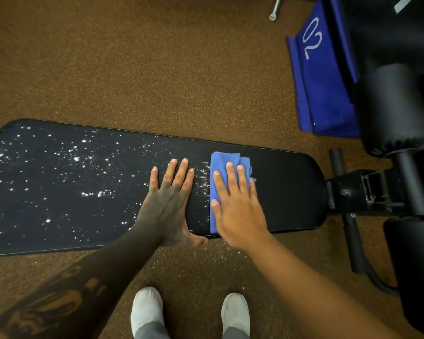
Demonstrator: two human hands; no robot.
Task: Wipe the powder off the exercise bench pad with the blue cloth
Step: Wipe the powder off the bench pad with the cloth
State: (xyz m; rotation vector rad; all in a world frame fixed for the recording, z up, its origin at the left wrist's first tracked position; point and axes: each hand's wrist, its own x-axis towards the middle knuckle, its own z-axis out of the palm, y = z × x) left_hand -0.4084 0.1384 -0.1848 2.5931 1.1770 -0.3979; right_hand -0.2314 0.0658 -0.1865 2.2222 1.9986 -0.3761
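Note:
A long black bench pad point(287, 189) lies across the view, left to right. White powder point(76, 159) is scattered over its left and middle parts, with streaks just left of the cloth. The right end looks dark and clean. A folded blue cloth point(224, 161) lies on the pad, pressed flat under my right hand point(235, 204), whose fingers are spread over it. My left hand point(170, 199) rests flat on the pad beside the cloth, fingers apart, holding nothing.
Brown speckled floor point(157, 64) surrounds the bench. A blue fabric item marked "02" point(321, 77) lies at the upper right. Black roller pads point(394, 111) and the bench's metal frame point(357, 192) stand at the right. My white shoes point(147, 307) are below the pad.

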